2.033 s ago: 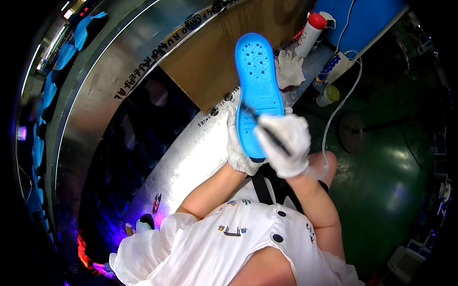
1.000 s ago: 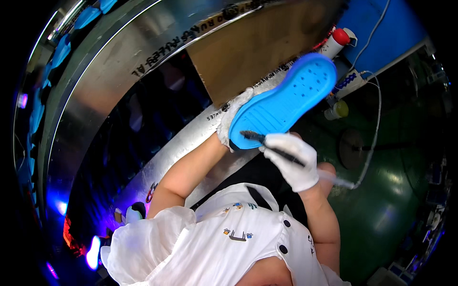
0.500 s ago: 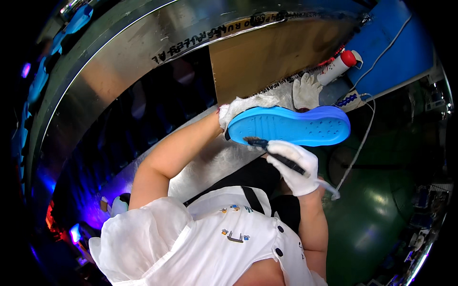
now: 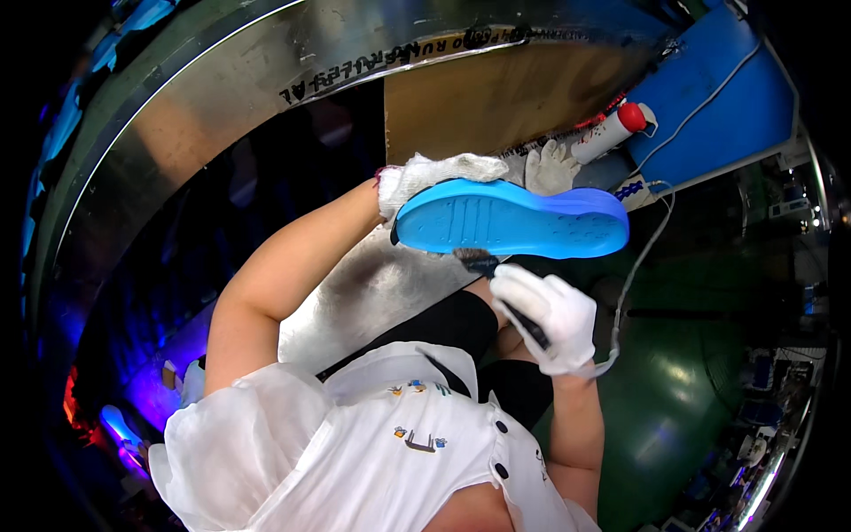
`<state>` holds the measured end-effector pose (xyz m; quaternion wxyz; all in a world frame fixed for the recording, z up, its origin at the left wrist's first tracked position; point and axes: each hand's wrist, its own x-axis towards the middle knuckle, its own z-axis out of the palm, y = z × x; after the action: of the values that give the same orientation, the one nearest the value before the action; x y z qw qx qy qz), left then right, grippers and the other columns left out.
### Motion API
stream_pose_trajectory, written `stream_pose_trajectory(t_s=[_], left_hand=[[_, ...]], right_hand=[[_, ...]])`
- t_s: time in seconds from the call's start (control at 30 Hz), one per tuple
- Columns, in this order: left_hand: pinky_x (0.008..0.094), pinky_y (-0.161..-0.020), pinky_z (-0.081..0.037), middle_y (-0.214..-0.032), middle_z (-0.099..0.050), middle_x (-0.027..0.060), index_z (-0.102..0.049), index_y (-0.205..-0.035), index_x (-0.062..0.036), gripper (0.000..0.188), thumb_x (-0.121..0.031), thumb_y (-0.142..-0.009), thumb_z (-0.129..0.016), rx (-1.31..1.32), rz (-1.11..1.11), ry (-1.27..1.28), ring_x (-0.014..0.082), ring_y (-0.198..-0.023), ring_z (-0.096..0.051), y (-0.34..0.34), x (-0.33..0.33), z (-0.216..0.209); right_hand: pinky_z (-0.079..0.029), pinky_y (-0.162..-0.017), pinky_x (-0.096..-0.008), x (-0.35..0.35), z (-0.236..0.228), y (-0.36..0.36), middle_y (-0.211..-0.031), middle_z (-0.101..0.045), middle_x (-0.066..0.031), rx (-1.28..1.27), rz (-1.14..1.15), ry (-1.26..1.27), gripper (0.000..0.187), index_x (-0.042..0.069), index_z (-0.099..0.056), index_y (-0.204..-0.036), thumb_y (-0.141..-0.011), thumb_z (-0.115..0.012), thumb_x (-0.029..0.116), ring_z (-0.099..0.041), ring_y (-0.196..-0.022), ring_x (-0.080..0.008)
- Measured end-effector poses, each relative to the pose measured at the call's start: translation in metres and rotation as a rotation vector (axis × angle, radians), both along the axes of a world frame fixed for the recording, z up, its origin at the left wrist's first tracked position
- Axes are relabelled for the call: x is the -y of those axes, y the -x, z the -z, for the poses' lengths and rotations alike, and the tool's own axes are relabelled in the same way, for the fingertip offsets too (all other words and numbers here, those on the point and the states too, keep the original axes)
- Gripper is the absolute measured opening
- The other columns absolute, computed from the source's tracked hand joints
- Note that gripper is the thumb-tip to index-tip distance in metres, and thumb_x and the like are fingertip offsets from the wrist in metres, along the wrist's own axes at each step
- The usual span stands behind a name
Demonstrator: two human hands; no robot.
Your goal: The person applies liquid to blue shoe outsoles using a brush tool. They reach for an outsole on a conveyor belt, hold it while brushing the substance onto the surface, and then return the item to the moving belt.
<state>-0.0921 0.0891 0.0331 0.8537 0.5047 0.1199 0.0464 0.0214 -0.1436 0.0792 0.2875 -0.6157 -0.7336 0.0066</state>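
Observation:
A bright blue shoe sole (image 4: 514, 222), shading to violet at its right end, is held sideways with its grooved and dimpled face toward me. My left hand (image 4: 443, 176), in a white knit glove, is closed along the sole's upper edge; its thumb is hidden behind the sole. In a white glove, my right hand (image 4: 551, 317) grips a black-handled brush (image 4: 479, 261) just below the sole. The dark bristles are close to the sole's lower edge; whether they touch it I cannot tell.
Beyond the sole lie a loose white glove (image 4: 550, 168) and a white bottle with a red cap (image 4: 612, 133). Brown cardboard (image 4: 496, 102) lines the curved metal machine edge (image 4: 204, 106). A grey cable (image 4: 628, 293) hangs on the right, beside a blue panel (image 4: 709, 89). Bare metal (image 4: 355, 284) shows near my knees.
The sole and both hands sit slightly farther left in view, along with the surroundings. The brush has dropped from overlapping the sole's lower edge to just below it, and its handle points more steeply.

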Motion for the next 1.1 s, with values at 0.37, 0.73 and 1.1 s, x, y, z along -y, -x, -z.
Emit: stream_pose_trajectory(t_s=[0.37, 0.73, 1.1], left_hand=[[0.0335, -0.087, -0.054, -0.11, -0.065, 0.0134, -0.062, -0.115, -0.0053, 0.048, -0.047, -0.093, -0.055, -0.089, 0.095, -0.039, 0.0208, -0.095, -0.066, 0.018, -0.017, -0.006], [0.0414, -0.099, -0.047, -0.132, -0.054, 0.0182, -0.041, -0.141, -0.0031, 0.082, -0.069, -0.092, -0.036, 0.725, 0.044, 0.149, 0.0307, -0.11, -0.06, 0.005, -0.009, -0.133], [0.0429, -0.091, -0.05, -0.114, -0.064, 0.0212, -0.06, -0.117, 0.0005, 0.043, -0.033, -0.092, -0.053, -0.987, -0.675, -2.145, 0.0367, -0.098, -0.066, 0.056, -0.145, -0.205]], right_hand=[[-0.052, -0.061, -0.0313, -0.003, -0.013, -0.017, -0.1, -0.071, -0.009, -0.028, -0.018, -0.178, 0.027, 0.01, -0.072, -0.097, -0.07, -0.073, 0.008, -0.062, -0.065, -0.0241], [-0.05, -0.071, -0.0309, 0.041, 0.002, -0.012, -0.094, -0.069, -0.017, -0.892, 0.016, -0.516, 0.03, 0.002, -0.063, -0.099, -0.079, -0.08, 0.017, -0.061, -0.079, -0.0206], [-0.048, -0.07, -0.0242, 0.039, 0.045, -0.014, -0.096, -0.066, -0.0102, -1.16, 0.219, -0.336, 0.021, -0.002, -0.059, -0.102, -0.083, -0.066, 0.002, -0.058, -0.077, -0.0105]])
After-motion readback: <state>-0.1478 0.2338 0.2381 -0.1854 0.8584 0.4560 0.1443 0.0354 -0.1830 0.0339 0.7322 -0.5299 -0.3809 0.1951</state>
